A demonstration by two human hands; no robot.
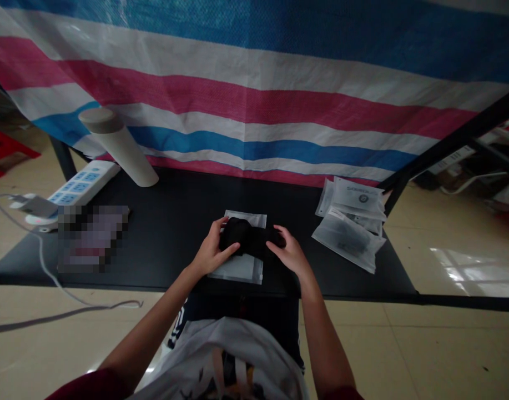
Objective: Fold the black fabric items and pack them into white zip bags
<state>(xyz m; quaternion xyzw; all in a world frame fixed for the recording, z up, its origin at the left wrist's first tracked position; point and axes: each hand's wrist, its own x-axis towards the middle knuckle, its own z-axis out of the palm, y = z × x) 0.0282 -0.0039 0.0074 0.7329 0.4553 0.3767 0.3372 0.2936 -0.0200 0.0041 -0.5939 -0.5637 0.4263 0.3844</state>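
Note:
A soft black item (254,238), fabric-like and of a kind I cannot make out, stretches between both hands at the middle of the table's front. My left hand (216,247) grips its bulkier left end, thumb on top and fingers behind. The narrower right end is pinched by my right hand (288,251). Beneath the black item lies a translucent zip bag (237,269), flat on the black tabletop (171,222). The bag's upper and lower edges show, while its middle is covered.
Several frosted zip bags (349,239) are piled at the right. On the left are a white power strip (85,183) with a plugged-in charger (35,205), a pixelated flat object (94,239) and a leaning-looking white bottle (123,150). A striped tarp (246,111) hangs behind.

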